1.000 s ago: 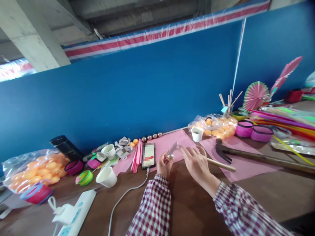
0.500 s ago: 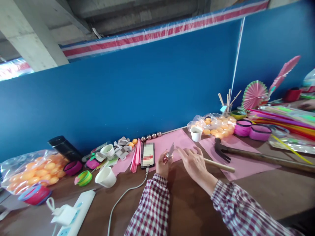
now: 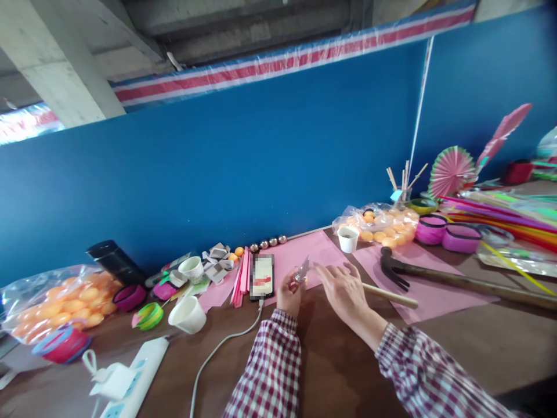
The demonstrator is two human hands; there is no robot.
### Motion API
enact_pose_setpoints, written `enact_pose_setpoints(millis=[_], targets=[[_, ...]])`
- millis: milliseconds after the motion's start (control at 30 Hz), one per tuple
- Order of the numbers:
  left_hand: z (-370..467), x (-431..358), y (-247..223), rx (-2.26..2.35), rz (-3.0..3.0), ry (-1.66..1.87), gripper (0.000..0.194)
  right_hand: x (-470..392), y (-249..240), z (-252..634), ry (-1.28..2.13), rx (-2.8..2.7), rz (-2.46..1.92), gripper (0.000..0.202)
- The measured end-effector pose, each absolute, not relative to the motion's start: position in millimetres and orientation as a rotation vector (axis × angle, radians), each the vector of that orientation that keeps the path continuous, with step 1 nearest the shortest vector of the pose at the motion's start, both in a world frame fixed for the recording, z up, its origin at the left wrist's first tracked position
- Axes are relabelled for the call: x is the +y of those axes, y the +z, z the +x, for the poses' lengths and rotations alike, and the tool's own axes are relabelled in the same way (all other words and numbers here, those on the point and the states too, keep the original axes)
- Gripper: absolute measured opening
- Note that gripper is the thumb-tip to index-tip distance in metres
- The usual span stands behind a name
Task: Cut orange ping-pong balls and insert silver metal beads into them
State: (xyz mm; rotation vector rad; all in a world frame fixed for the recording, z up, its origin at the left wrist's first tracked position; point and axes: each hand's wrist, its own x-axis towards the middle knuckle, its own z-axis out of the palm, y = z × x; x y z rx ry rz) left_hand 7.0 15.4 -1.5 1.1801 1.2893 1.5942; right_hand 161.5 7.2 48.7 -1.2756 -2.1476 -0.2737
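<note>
My left hand (image 3: 289,295) is closed around a small shiny silver piece with a pointed grey tip (image 3: 303,269); its exact kind is unclear. Just to the right, my right hand (image 3: 343,290) hovers with fingers apart, its fingertips close to that tip but not visibly touching it. A pale wooden stick (image 3: 394,295) shows from behind my right hand; its left end is hidden, and I cannot tell whether the hand touches it. Pink paper (image 3: 311,248) lies beyond both hands. A phone (image 3: 262,276) with a cable is left of my left hand.
A claw hammer (image 3: 456,278) lies at right. Behind it are a white cup (image 3: 348,238) and bagged orange balls (image 3: 398,223). Several metal balls (image 3: 273,241) line the partition. At left are a white cup (image 3: 187,314), a power strip (image 3: 139,371) and a black bottle (image 3: 114,264).
The view has shifted very slightly. Both hands keep nearly the same place, with the silver piece still in my left hand.
</note>
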Motion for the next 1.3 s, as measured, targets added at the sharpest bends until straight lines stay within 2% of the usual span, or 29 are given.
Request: enact_pose_setpoints(millis=[1300], targets=[[10.4,16.7,-3.7,1.294,1.080,1.651,0.038,6.3,47.6,161.4,-0.144,-2.168,-1.261,0.033]])
